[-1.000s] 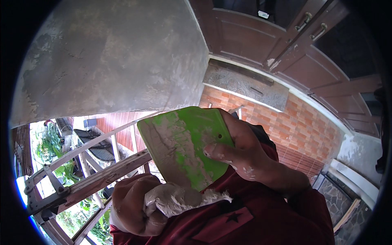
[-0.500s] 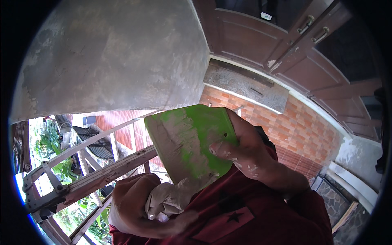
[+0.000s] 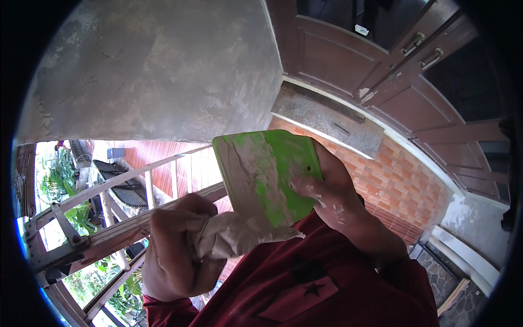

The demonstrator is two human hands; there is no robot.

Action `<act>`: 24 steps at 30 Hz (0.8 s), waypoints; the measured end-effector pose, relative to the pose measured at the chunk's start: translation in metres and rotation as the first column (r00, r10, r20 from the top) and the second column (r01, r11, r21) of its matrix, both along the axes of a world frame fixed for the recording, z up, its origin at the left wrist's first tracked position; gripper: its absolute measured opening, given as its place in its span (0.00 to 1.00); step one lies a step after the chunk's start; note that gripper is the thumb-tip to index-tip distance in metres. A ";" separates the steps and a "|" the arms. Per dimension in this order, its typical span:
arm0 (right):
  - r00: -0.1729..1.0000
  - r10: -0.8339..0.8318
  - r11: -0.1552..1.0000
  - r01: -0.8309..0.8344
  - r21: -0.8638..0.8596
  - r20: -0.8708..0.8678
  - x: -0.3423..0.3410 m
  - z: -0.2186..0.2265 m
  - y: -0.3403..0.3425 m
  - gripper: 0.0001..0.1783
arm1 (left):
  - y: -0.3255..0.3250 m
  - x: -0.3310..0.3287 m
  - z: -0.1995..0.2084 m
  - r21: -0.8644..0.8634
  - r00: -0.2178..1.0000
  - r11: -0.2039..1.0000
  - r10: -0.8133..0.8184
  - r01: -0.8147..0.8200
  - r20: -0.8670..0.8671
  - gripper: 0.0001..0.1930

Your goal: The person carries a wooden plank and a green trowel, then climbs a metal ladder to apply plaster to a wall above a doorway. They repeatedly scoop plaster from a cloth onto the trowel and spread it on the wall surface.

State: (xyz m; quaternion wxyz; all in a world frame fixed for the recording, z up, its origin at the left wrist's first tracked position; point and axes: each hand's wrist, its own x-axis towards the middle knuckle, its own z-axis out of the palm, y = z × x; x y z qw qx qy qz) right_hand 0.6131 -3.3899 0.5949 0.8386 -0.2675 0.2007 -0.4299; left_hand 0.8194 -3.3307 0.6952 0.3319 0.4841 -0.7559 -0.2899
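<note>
My right hand point(image 3: 329, 201) grips a flat green plastic scraper point(image 3: 297, 158), its thumb across the face near a small hole. Greyish-beige paste point(image 3: 245, 169) is smeared over the scraper's left part and lower edge. Below and left of it, my left hand point(image 3: 174, 245) is closed around a crumpled, whitish plastic bag point(image 3: 223, 237) smeared with the same paste. The bag's narrow end points right, close under the scraper's lower edge; whether they touch, I cannot tell. Dried paste spots mark my right thumb and wrist.
A metal ladder point(image 3: 120, 229) stands close at my left. Ahead rises a patchy grey wall point(image 3: 163, 71), with brown double doors point(image 3: 348, 60) at the right. A stone-patterned slab point(image 3: 321, 117) lies below them by the orange tiled floor point(image 3: 376, 174).
My left hand has turned and risen, bringing the bag's narrow end out to the right beneath the scraper. The scraper has shifted slightly right and up in view.
</note>
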 end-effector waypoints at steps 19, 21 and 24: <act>0.912 -0.124 0.991 0.093 -0.098 -0.390 -0.005 -0.040 -0.032 0.31 | -0.020 -0.012 -0.038 0.581 0.852 0.700 0.522 -0.415 -0.021 0.18; 0.929 -0.149 0.989 0.133 -0.072 -0.339 -0.008 -0.042 -0.038 0.24 | -0.035 -0.012 -0.041 0.641 0.881 0.680 0.473 -0.355 -0.014 0.16; 0.943 -0.160 0.987 0.148 -0.064 -0.291 -0.012 -0.039 -0.052 0.21 | -0.055 -0.020 -0.042 0.632 0.893 0.709 0.446 -0.313 -0.057 0.17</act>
